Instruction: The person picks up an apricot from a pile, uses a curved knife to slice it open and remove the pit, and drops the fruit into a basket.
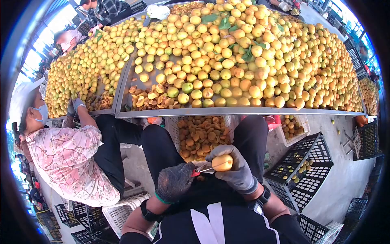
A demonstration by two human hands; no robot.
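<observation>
Head view: right hand grip pinching round yellow-orange apricot; left hand clenched on knife.

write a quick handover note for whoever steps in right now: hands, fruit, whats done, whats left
Left hand: gloved, shut on a small knife with a red grip, blade tip at the fruit.
Right hand: gloved, holds one apricot over the lap; whether it is cut through cannot be seen.
Done: the crate between the knees holds many halved fruit.
Left: the table ahead carries a big pile of whole apricots, with some cut halves near its front edge.
A co-worker's hand is at the table's left section.
</observation>
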